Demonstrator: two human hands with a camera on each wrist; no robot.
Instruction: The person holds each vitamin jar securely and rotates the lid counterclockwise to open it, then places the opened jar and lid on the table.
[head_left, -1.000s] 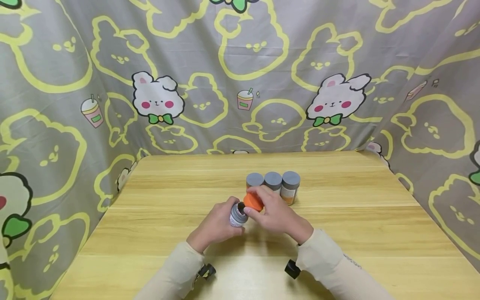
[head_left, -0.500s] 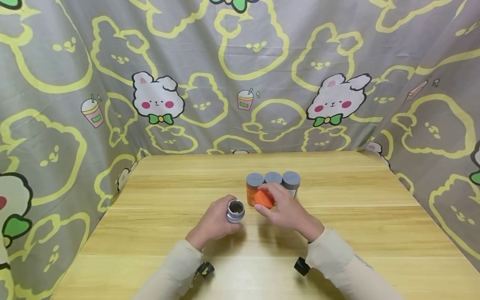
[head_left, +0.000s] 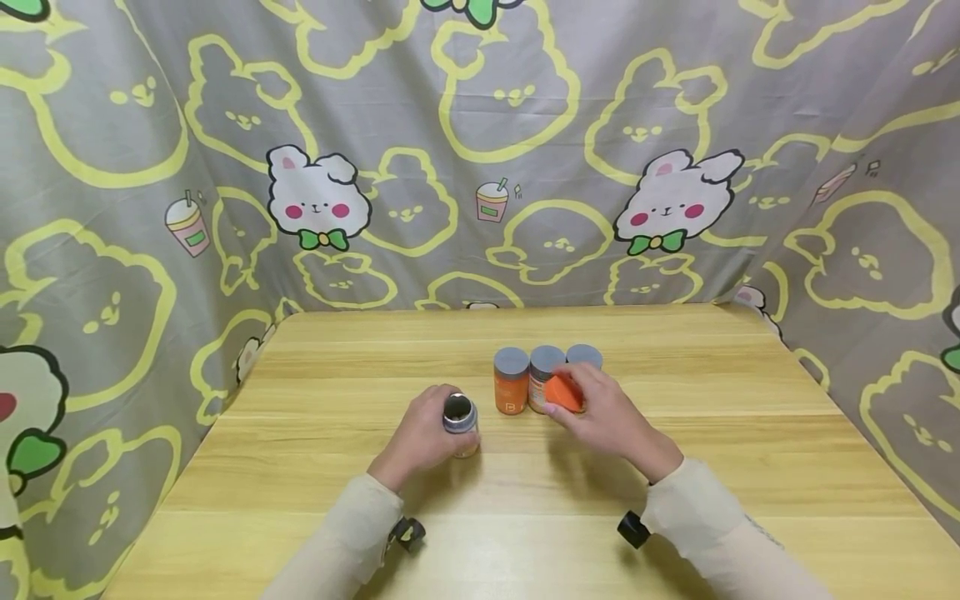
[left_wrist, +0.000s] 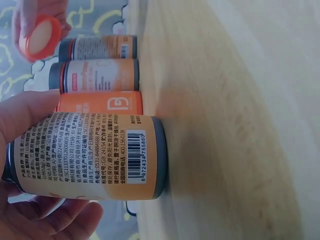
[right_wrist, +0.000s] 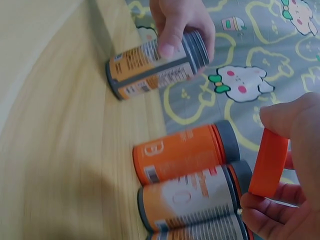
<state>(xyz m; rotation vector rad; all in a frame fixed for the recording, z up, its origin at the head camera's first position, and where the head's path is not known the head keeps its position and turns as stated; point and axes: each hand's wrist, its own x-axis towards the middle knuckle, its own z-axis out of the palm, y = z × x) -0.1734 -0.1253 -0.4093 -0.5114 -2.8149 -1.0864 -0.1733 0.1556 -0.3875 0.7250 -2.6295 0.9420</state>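
Note:
My left hand [head_left: 420,437] grips an upright supplement bottle [left_wrist: 95,157] around its side; its mouth is uncovered and shows a dark inside in the head view. Whether its base touches the table I cannot tell. My right hand [head_left: 618,421] pinches an orange cap [right_wrist: 270,162] between thumb and fingers, off to the right and held in the air. In the left wrist view the pale underside of this orange cap shows. Behind the hands stand an orange bottle [head_left: 512,387] with a grey lid, a white-and-orange bottle [head_left: 537,390] and a third lidded bottle [head_left: 585,356], mostly hidden by the right hand.
The three lidded bottles stand side by side in a row on the wooden table [head_left: 337,358]. A grey curtain [head_left: 420,108] with yellow bear outlines and white rabbits hangs behind the table and at both sides.
The right hand has carried the orange cap away from the bottle's mouth, to the right. The left hand has shifted slightly left with the bottle, which has turned more upright.

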